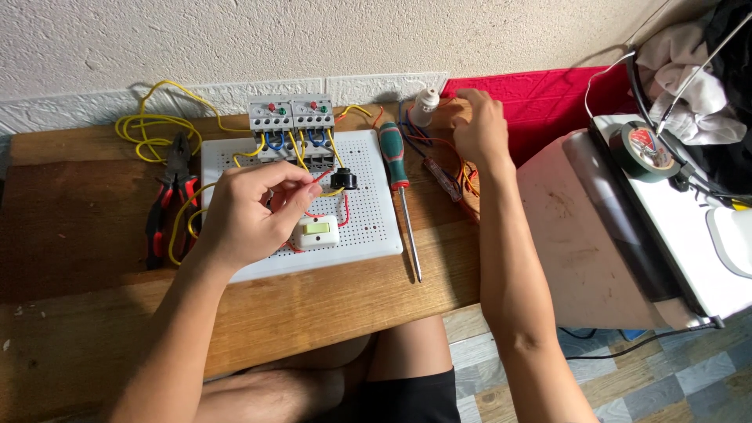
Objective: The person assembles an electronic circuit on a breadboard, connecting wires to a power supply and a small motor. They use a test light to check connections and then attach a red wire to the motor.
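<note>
A red wire [319,178] is pinched between the fingertips of the left hand [249,211] above the white perforated board [368,227] on the counter [329,301]. The right hand [479,129] is laid on tangled wires [439,145]; whether anything is gripped cannot be told, its fingertips being hidden.

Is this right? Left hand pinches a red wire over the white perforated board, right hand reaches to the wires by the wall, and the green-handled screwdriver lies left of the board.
Not quite. The head view shows the green-handled screwdriver lying along the right edge of the white perforated board, not left of it; the pliers lie on the left. The rest holds: the left hand pinches a red wire, and the right hand reaches to the wires by the wall.
</note>
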